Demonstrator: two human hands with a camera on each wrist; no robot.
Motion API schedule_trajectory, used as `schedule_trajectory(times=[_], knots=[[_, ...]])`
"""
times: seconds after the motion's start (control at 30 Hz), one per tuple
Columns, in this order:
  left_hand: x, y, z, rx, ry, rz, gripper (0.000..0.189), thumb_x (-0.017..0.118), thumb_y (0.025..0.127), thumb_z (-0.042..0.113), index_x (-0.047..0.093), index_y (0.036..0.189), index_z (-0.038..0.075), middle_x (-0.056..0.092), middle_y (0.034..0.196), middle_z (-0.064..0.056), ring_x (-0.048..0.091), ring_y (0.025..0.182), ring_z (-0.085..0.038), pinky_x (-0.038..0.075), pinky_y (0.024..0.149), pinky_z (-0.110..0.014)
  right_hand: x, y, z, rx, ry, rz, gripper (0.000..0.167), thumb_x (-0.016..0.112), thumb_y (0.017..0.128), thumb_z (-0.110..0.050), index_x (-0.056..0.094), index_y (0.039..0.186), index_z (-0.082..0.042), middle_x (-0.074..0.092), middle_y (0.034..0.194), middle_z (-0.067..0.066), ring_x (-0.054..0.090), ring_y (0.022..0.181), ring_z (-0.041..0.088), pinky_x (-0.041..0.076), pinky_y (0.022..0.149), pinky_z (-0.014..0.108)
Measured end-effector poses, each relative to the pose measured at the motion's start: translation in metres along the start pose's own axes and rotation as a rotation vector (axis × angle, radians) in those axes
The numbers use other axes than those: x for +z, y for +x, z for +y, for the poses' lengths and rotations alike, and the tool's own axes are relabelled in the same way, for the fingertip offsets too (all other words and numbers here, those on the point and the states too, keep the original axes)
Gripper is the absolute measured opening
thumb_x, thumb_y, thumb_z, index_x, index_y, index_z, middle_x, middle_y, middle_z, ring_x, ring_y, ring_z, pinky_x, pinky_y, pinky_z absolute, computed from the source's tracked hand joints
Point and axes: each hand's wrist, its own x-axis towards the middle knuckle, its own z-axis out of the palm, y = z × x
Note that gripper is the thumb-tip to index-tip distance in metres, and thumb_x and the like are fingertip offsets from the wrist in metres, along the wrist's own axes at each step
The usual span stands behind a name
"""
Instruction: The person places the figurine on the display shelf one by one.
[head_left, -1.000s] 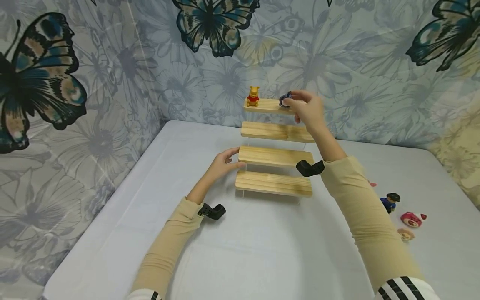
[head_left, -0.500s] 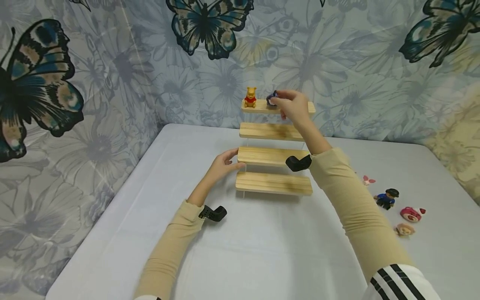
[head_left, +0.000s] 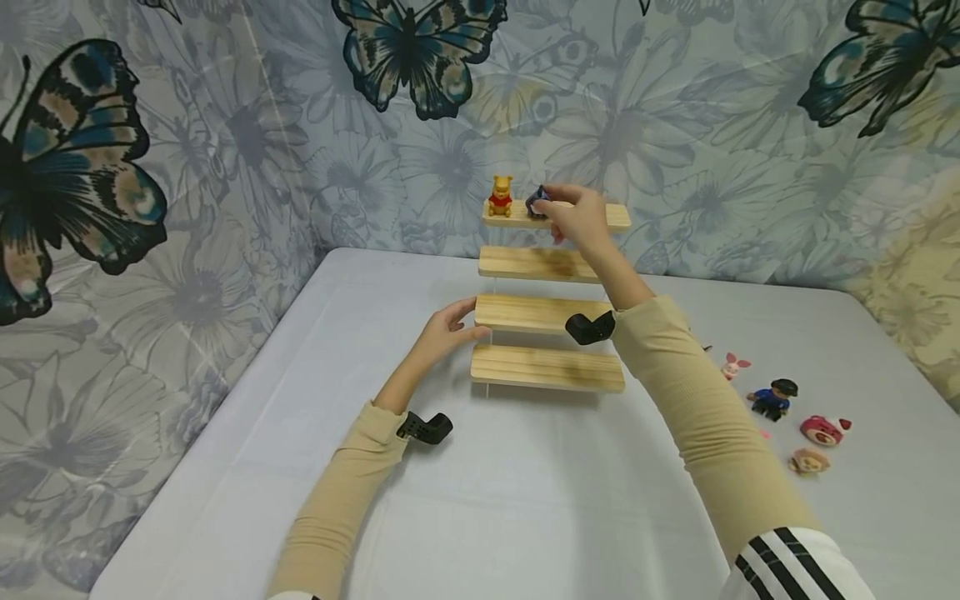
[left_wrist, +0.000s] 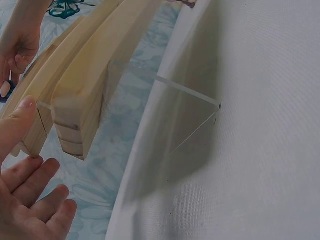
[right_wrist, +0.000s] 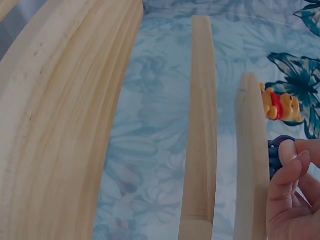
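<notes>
Head view: The right hand [head_left: 581, 218] pinches the dark blue figure [head_left: 536, 202] between thumb and forefinger. The grip is narrow. The figure projects to the left of the fingertips and is at the top tier [head_left: 618, 218] of the wooden stand [head_left: 547, 368], just beside the yellow bear figure [head_left: 500, 197], which is upright and wears red. The left hand [head_left: 442, 333] is at the left end of the second tier from the bottom, thumb and forefinger set wide. Markings: parallel black stripes on the white band [head_left: 798, 562] of the right sleeve. On the table [head_left: 225, 483], right of the stand, lie a pink-eared figure [head_left: 731, 364], a capped figure [head_left: 772, 398] in blue, a red-pink piece [head_left: 821, 430] and a tan piece [head_left: 809, 462].

Left wrist view: The thumb and forefinger are at opposite edges of a board end; the remaining fingers are relaxed and apart. The pressure applied cannot be told. A clear support [left_wrist: 187, 90] runs beneath the boards. The dark blue figure shows at the right fingertips.

Right wrist view: The dark blue figure is located between the pinching fingertips and the top board. Its feet appear to meet the board surface. The bear figure is near, well clear of the fingers.
</notes>
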Motion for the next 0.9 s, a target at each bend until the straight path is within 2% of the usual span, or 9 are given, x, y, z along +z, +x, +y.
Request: schedule_trajectory(times=[0.1, 0.23, 0.43, 0.5, 0.7, 0.9], knots=[[0.001, -0.003, 0.005, -0.013, 0.013, 0.0, 0.059, 0.062, 0.085, 0.007, 0.033, 0.135, -0.007, 0.033, 0.137, -0.021, 0.029, 0.126, -0.03, 0.026, 0.101, -0.042, 0.001, -0.001, 0.002, 0.002, -0.005, -0.009, 0.041, 0.064, 0.084, -0.021, 0.057, 0.122, -0.005, 0.059, 0.107, 0.011, 0.046, 0.042, 0.008, 0.045, 0.043, 0.02], [0.003, -0.003, 0.003, -0.013, 0.009, 0.0, 0.059, 0.061, 0.085, 0.005, 0.032, 0.135, -0.007, 0.032, 0.137, -0.021, 0.029, 0.126, -0.029, 0.026, 0.101, -0.042, 0.0, -0.001, 0.004, 0.008, -0.016, -0.01, 0.042, 0.064, 0.084, -0.023, 0.057, 0.123, -0.009, 0.059, 0.11, 0.01, 0.047, 0.044, 0.009, 0.046, 0.044, 0.021], [0.003, 0.009, -0.022, -0.021, -0.001, 0.007, 0.063, 0.065, 0.084, 0.014, 0.033, 0.137, 0.0, 0.033, 0.138, -0.015, 0.029, 0.127, -0.024, 0.027, 0.101, -0.037, 0.0, -0.004, 0.005, 0.012, -0.011, -0.008, 0.042, 0.063, 0.084, -0.024, 0.056, 0.124, -0.011, 0.061, 0.099, 0.011, 0.048, 0.045, 0.01, 0.046, 0.044, 0.021], [0.003, 0.011, -0.028, -0.015, 0.007, 0.012, 0.063, 0.065, 0.084, 0.016, 0.034, 0.137, 0.001, 0.034, 0.138, -0.013, 0.03, 0.126, -0.022, 0.027, 0.101, -0.035, 0.0, -0.005, 0.005, 0.012, -0.015, -0.009, 0.042, 0.063, 0.084, -0.025, 0.056, 0.124, -0.012, 0.061, 0.1, 0.011, 0.049, 0.046, 0.01, 0.046, 0.044, 0.021], [0.002, 0.012, -0.033, -0.003, 0.024, 0.024, 0.062, 0.065, 0.084, 0.016, 0.036, 0.136, 0.002, 0.036, 0.137, -0.011, 0.032, 0.125, -0.02, 0.029, 0.1, -0.033, -0.005, -0.008, 0.003, -0.002, -0.02, -0.009, 0.047, 0.06, 0.086, -0.029, 0.052, 0.128, -0.009, 0.054, 0.121, 0.009, 0.05, 0.045, 0.01, 0.048, 0.045, 0.021], [0.001, 0.012, -0.033, -0.003, 0.026, 0.023, 0.062, 0.065, 0.084, 0.019, 0.036, 0.136, 0.003, 0.036, 0.137, -0.011, 0.032, 0.125, -0.019, 0.029, 0.1, -0.033, -0.016, -0.013, -0.001, 0.0, -0.026, 0.008, 0.044, 0.057, 0.088, -0.031, 0.053, 0.127, -0.009, 0.051, 0.124, 0.008, 0.048, 0.045, 0.009, 0.048, 0.048, 0.021]])
